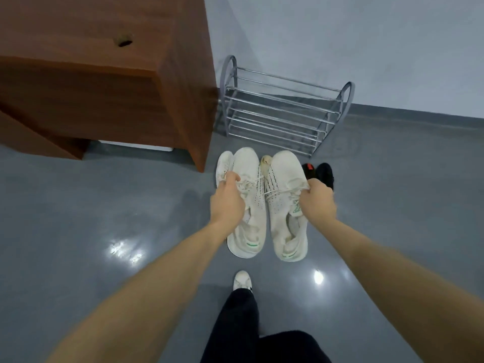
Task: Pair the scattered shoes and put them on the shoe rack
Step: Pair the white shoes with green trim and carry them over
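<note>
While gripped by hands [272,195], 2 sneakers [264,203] paired

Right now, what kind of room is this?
Probably an entryway or plain indoor room: a metal shoe rack stands against the wall, a wooden cabinet beside it, on a shiny grey floor.

Wooden cabinet [104,74] — on glossy grey floor [91,218].
</note>
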Demonstrator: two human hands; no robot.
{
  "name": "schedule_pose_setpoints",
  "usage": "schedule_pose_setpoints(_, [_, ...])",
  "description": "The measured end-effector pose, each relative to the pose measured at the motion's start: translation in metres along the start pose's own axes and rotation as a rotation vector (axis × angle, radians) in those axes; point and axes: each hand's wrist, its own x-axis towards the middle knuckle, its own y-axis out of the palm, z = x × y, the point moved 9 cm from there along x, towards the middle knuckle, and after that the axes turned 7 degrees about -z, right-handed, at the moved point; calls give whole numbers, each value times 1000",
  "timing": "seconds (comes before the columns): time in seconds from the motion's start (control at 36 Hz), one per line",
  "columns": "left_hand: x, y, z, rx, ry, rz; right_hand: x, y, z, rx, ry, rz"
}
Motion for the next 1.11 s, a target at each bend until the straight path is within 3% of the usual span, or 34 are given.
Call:
schedule_pose_setpoints(0.22, [66,105,33,13,-38,54,91,75,-61,11,36,98])
schedule_pose_setpoints(0.36, [90,185,52,46,26,75,135,138,-109,3,67,160])
schedule_pose_setpoints(0.67, [126,360,146,53,-104,118,206,284,-232,-15,120,249])
schedule_pose_setpoints(1.11, [160,514,254,-60,-193,213,241,430,-347,39,310,176])
